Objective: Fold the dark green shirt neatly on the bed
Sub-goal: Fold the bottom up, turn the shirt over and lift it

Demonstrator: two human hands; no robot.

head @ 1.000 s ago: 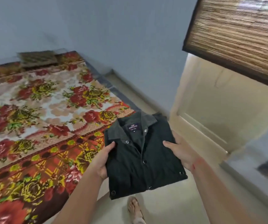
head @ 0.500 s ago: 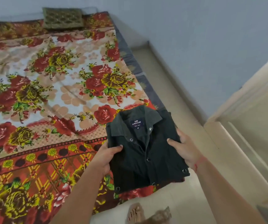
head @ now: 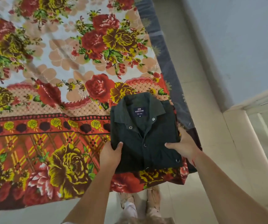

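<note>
Folded dark green shirt, collar label "ARROW", gripped by both hands.

Dark green shirt, lower centre: matt woven cloth, faint ribbed texture, no sheen. Snaps on it: shiny metal rings. Neck label: flat woven navy fabric, pale lettering. Bedspread, left and centre: printed floral cloth, soft-looking, slightly fuzzy, matt. Sheet showing along its right edge: thin grey-blue cloth, smooth. Floor, right: pale hard surface, smooth, low sheen. Wall, upper right: painted, matt, even.
</note>
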